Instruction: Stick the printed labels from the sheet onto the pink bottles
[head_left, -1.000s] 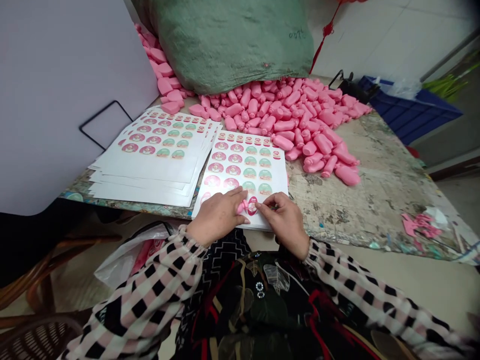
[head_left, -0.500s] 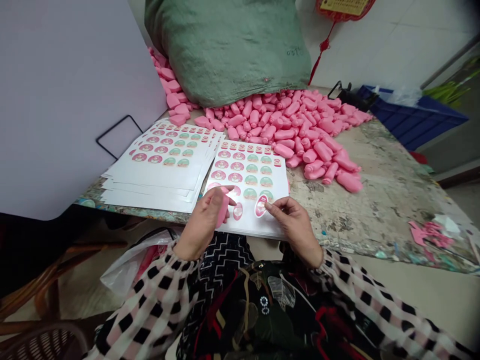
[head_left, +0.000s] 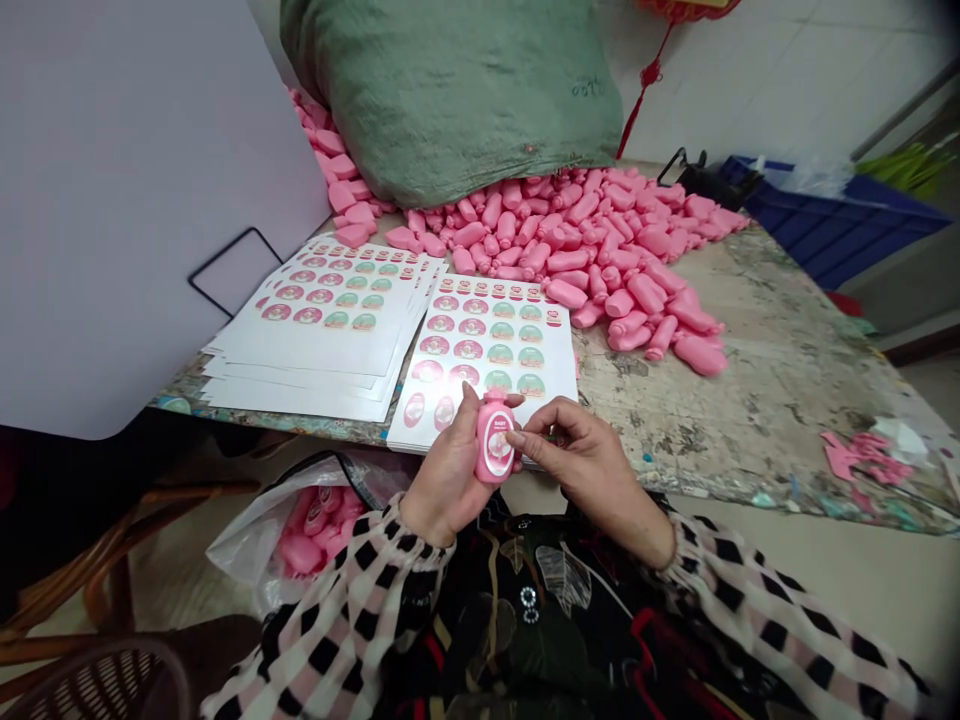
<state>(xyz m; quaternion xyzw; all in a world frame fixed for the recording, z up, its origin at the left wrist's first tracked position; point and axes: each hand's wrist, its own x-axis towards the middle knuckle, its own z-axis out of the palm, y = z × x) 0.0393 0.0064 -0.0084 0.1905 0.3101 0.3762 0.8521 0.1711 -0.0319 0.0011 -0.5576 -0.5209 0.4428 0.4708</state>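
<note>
The left hand [head_left: 448, 478] is closed around a small pink bottle [head_left: 495, 444], held upright just off the near edge of the table [head_left: 750, 400], above the person's lap. An oval sticker [head_left: 497, 447] sits on the bottle's face. The right hand [head_left: 577, 455] meets the bottle from the right, its fingertips [head_left: 516, 438] pinched against the sticker's edge — it grips nothing else that can be seen. Directly behind the bottle, at the table's near edge, lies a sticker sheet [head_left: 491, 345] with rows of pink and green ovals; several places in its nearest row show as blank. To the left of it, touching or overlapping, a fanned stack of sticker sheets [head_left: 315, 340] reaches toward the near left corner. Across the far middle of the table spreads a heap of unlabelled pink bottles [head_left: 600, 250], spilling from under a green woven sack [head_left: 457, 90] at the far edge; the heap's nearest bottles lie just beside the working sheet's far right corner. A white board [head_left: 120, 190] with a black wire stand [head_left: 225, 270] covers the left side. A blue crate [head_left: 832, 220] stands beyond the far right corner, and pink scraps [head_left: 855, 452] lie near the right-hand near edge. Below the table edge, left of the person's knees, an open plastic bag [head_left: 300, 525] holds more pink bottles — labelling on these cannot be determined.
</note>
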